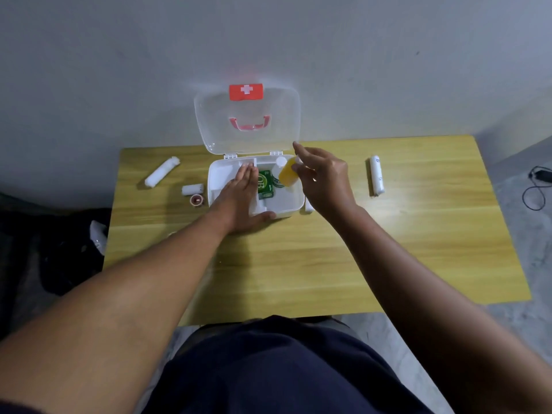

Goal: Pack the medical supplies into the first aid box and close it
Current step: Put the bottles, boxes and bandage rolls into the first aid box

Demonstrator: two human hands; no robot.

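Your left grip [242, 192] lies flat with straight fingers across the white plastic first aid box [288, 206], thumb at its front wall, grasping nothing. Your right grip [324, 180] holds a tilted yellow bottle with a white cap [288, 174] over the box's right compartment, beside a green packet [265, 185] inside. The clear lid [248, 124] stands open. One long white bandage roll [162, 171] lies on the yellow wooden table [328, 249] left of the box

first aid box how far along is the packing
Done: a green packet lies in the first aid box. In hand: the right hand holds a yellow bottle over it; the left hand rests flat on it. Left: long roll, short roll and tape left of the box, wrapped roll on its right, and the lid is open.
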